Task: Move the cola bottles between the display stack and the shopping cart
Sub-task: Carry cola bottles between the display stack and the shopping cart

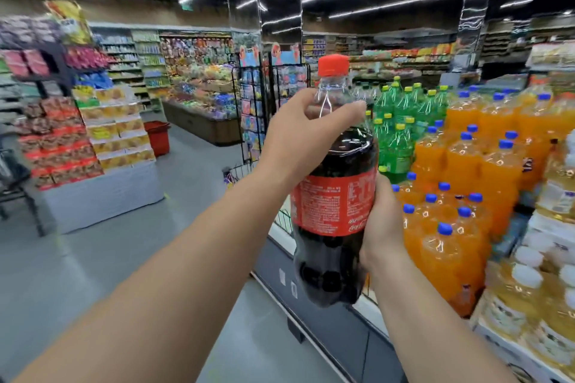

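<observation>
Left of the cola bottle [334, 183], stacked snack boxes [118, 130] rise in tiers, with a red basket [158, 137] on the grey floor just beside them. The left hand [306, 133] wraps the bottle's clear neck below the red cap. The bottle is smooth plastic, dark inside, with a red paper-like label; it is held upright in the air. The right hand [381, 227] grips its label and lower side. Right of the bottle stand green bottles [401, 121], then orange bottles [460, 196] with blue caps, then yellow ones [541, 298] with white caps.
</observation>
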Demonstrator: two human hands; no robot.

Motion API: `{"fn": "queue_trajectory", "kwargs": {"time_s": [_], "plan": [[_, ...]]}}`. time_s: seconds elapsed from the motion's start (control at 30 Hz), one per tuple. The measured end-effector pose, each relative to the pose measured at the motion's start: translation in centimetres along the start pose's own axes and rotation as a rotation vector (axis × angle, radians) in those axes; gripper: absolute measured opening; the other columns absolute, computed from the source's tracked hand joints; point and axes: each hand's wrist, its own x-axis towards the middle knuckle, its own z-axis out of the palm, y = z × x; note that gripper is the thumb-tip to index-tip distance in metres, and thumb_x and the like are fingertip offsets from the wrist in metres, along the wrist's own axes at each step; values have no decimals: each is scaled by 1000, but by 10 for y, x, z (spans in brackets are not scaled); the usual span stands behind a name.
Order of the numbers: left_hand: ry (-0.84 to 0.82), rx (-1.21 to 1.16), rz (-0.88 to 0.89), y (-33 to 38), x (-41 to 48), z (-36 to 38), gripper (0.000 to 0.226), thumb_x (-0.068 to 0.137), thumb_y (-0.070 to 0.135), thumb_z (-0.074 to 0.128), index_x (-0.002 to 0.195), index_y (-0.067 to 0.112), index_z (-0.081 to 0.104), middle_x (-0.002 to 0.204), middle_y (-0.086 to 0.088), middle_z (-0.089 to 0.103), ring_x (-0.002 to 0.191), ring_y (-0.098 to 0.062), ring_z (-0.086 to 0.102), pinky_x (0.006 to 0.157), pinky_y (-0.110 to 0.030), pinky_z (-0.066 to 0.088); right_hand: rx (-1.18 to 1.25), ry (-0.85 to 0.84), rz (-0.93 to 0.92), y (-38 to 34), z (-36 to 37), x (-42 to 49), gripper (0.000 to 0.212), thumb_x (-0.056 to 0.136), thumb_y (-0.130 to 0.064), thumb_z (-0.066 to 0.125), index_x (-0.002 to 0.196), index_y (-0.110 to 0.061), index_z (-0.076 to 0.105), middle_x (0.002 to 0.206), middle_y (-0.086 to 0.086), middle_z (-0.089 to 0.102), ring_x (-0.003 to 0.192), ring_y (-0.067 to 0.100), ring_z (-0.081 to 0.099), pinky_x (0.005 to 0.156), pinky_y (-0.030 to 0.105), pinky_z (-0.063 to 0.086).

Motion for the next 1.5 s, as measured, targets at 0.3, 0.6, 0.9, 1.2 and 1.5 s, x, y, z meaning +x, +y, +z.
{"fn": "queue_trajectory", "kwargs": {"time_s": [0.3, 0.6, 0.9, 1.2, 1.5], "plan": [[11, 31, 2, -120, 128, -63, 18, 80, 47, 74, 86, 34, 64, 93, 5, 73, 81, -6, 70, 70, -26, 56, 43, 12, 8, 97, 80, 140, 62, 99, -40, 38, 44, -30, 65, 55, -10, 66, 52, 2, 63, 51, 20, 48], [-92, 74, 28, -238, 279, -131, 53, 74, 60, 72, 113, 26, 62, 105, 7, 70, 99, -12, 67, 91, -44, 54, 167, 94, -18, 190, 174, 286, 54, 100, -36, 41, 58, -28, 73, 67, -5, 72, 62, 7, 68, 51, 19, 51], [-189, 40, 42, -350, 425, -134, 37, 78, 53, 74, 101, 25, 64, 95, 7, 69, 93, -12, 67, 73, -27, 48, 136, 225, -25, 268, 195, 442, 45, 98, -41, 45, 66, -25, 72, 74, -2, 73, 70, 10, 69, 68, 31, 53], [-308, -12, 43, -434, 572, -93, 21, 80, 46, 76, 93, 37, 62, 105, 10, 70, 100, -11, 66, 83, -33, 52, 97, 303, -88, 313, 182, 596, 37, 87, -53, 47, 88, -32, 78, 96, 0, 76, 95, 19, 71, 84, 40, 53], [-545, -103, 101, -503, 675, -41, 43, 67, 59, 77, 103, 39, 63, 105, 23, 70, 96, 6, 64, 79, -22, 48, 57, 439, -180, 342, 157, 691, 38, 91, -49, 42, 89, -35, 78, 97, -1, 76, 91, 17, 72, 66, 27, 57]]}}
